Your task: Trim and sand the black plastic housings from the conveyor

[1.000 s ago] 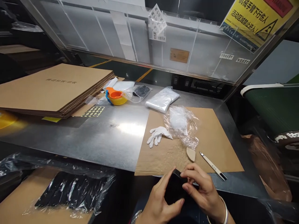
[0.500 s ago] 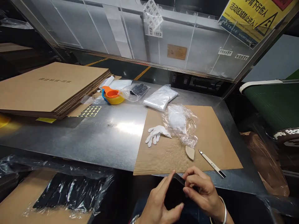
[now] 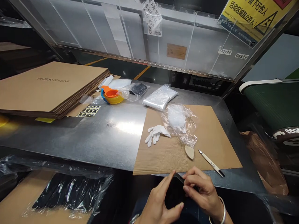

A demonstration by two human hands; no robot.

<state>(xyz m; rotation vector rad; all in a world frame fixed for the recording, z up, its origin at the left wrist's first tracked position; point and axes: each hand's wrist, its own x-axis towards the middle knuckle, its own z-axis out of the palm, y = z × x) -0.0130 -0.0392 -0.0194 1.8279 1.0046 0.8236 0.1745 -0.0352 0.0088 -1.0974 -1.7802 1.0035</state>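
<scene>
At the table's front edge, my left hand (image 3: 160, 200) grips a flat black part (image 3: 178, 178) between its thumb and fingers. The part's dark face blends into the shadow below, so its exact kind is hard to make out. My right hand (image 3: 201, 190) pinches the part's upper right edge with thumb and bent fingertips. Beyond the hands, a pale wedge-shaped pad (image 3: 189, 152) and a white-handled craft knife (image 3: 211, 163) marked A26 lie on a cardboard sheet (image 3: 217, 137). A white glove (image 3: 157, 134) lies farther left on that sheet.
Clear plastic bags (image 3: 178, 119) with white contents lie behind the pad. Orange and yellow cups (image 3: 113, 95) stand at the back beside a stack of cardboard (image 3: 53, 87). At lower left, a plastic-lined box holds black pieces (image 3: 67, 191). A green conveyor belt (image 3: 271, 102) is at right.
The view has shifted very slightly. Both hands keep their grip on the black part, which has tilted a little at most.
</scene>
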